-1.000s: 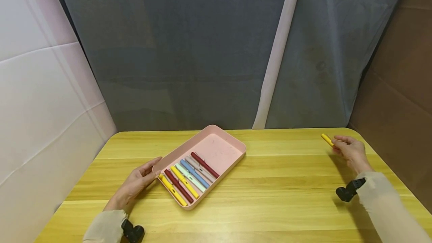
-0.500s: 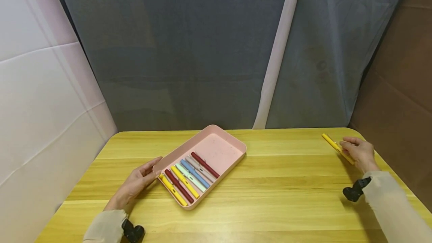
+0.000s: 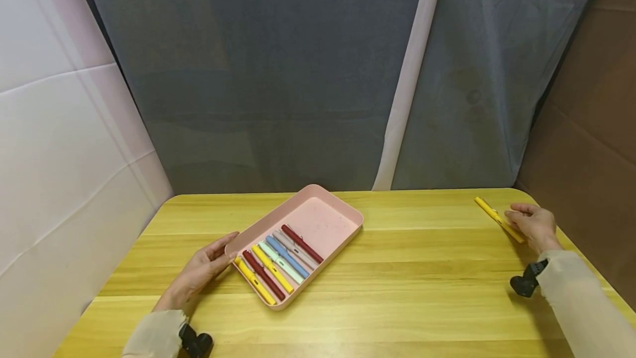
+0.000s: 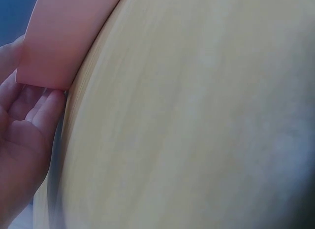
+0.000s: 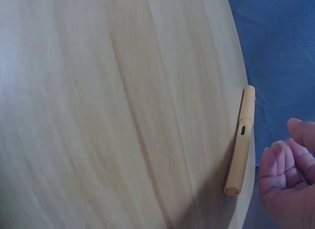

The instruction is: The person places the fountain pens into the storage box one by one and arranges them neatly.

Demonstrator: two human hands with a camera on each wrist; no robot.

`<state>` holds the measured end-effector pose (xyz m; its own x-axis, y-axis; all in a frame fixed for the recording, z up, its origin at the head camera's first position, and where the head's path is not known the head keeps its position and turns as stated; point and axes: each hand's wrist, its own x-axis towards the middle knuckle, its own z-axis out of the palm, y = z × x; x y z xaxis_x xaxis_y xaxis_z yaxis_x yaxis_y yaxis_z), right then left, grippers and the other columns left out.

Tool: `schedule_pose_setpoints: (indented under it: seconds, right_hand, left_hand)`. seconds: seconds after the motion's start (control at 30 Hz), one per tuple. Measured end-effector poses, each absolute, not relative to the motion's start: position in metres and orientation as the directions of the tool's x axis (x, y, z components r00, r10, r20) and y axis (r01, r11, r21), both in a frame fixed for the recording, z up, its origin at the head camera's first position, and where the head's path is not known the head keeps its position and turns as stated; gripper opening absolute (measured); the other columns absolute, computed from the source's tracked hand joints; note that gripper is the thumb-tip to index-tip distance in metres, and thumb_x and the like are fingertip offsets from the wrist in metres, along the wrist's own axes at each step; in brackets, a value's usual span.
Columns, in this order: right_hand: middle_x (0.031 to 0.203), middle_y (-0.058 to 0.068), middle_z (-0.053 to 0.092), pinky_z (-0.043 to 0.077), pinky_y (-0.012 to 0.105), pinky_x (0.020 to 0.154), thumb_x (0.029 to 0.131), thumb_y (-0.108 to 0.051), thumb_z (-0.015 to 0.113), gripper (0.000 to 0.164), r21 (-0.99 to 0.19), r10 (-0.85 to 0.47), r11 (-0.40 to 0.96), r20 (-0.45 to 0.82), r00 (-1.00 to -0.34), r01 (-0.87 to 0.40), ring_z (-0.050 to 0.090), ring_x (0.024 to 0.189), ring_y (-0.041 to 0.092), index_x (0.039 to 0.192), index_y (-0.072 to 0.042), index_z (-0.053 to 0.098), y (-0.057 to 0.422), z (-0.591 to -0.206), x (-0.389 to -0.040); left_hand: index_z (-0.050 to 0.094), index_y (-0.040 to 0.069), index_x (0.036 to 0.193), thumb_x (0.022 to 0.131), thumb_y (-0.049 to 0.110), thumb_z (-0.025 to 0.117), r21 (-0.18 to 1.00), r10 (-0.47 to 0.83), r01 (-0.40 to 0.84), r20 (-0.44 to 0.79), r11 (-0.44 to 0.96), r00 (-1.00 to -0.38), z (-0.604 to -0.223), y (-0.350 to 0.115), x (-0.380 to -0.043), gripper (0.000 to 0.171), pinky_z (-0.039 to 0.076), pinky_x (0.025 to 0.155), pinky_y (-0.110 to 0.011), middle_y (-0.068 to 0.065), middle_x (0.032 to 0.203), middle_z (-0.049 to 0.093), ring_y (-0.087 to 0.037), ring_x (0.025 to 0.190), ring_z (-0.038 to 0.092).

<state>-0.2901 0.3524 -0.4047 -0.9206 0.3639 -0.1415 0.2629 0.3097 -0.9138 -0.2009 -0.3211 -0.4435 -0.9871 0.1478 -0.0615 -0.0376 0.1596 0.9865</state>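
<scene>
A pink tray (image 3: 328,215) lies slanted at the middle left of the table in the head view. In it, yellow, dark red, mint, blue and greyish-pink pens (image 3: 278,261) are lined up side by side. My left hand (image 3: 201,269) holds the tray's near left corner between thumb and fingers; the left wrist view shows the tray wall (image 4: 61,39) there. At the far right, a single yellow pen (image 3: 499,220) rests on the wood. Beside it is my right hand (image 3: 536,228), fingers loosely bent and holding nothing. A gap separates hand and pen (image 5: 239,150) in the right wrist view.
The wooden table (image 3: 407,291) ends at a dark grey curtain (image 3: 278,98) behind. A white cloth wall (image 3: 74,126) stands on the left and a brown panel (image 3: 591,142) on the right, close to my right arm.
My right hand has let go of the yellow pen and drawn off to the right, leaving it on the table. The left hand and the tray have stayed put.
</scene>
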Motion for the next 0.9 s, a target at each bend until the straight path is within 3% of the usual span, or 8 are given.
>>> schedule_pose_setpoints:
  seconds: [0.4,0.63,0.7,0.9]
  right_hand:
    - [0.069,-0.021,0.047,0.048,0.017,0.058,0.09,-0.015,0.059,0.053,-0.856,0.344,0.437,-0.123,-0.931,0.275,0.052,0.062,-0.003,0.132,0.014,0.043,0.357,-0.409,-0.293]
    - [0.069,-0.021,0.049,0.047,0.017,0.056,0.09,-0.017,0.06,0.056,-0.838,0.311,0.467,-0.143,-0.939,0.283,0.05,0.064,-0.005,0.132,0.015,0.042,0.36,-0.412,-0.296]
    - [0.069,-0.02,0.049,0.047,0.016,0.055,0.09,-0.017,0.06,0.056,-0.834,0.311,0.466,-0.157,-0.937,0.294,0.049,0.064,-0.004,0.132,0.016,0.041,0.361,-0.413,-0.297]
    - [0.089,0.002,0.059,0.045,0.017,0.056,0.091,-0.019,0.059,0.056,-0.81,0.313,0.492,-0.177,-0.933,0.319,0.048,0.067,0.0,0.131,0.016,0.042,0.362,-0.42,-0.299]
  left_hand:
    - [0.025,-0.005,0.146,0.094,0.013,0.058,0.984,0.139,-0.049,-0.073,0.173,-0.988,-0.442,-0.321,-0.2,0.065,0.046,0.081,-0.013,-0.004,0.132,0.049,0.006,0.102,0.053]
    - [0.024,-0.007,0.145,0.094,0.013,0.058,0.985,0.163,-0.016,-0.045,0.171,-0.986,-0.443,-0.323,-0.2,0.065,0.046,0.082,-0.013,0.014,0.121,0.053,0.007,0.103,0.052]
    - [0.024,-0.007,0.145,0.094,0.012,0.058,0.985,0.16,-0.017,-0.045,0.174,-0.986,-0.443,-0.324,-0.2,0.065,0.046,0.082,-0.013,0.014,0.121,0.053,0.007,0.103,0.052]
    - [0.024,-0.009,0.144,0.093,0.012,0.058,0.985,0.16,-0.013,-0.041,0.171,-0.986,-0.444,-0.325,-0.198,0.064,0.045,0.082,-0.012,0.02,0.117,0.054,0.007,0.102,0.052]
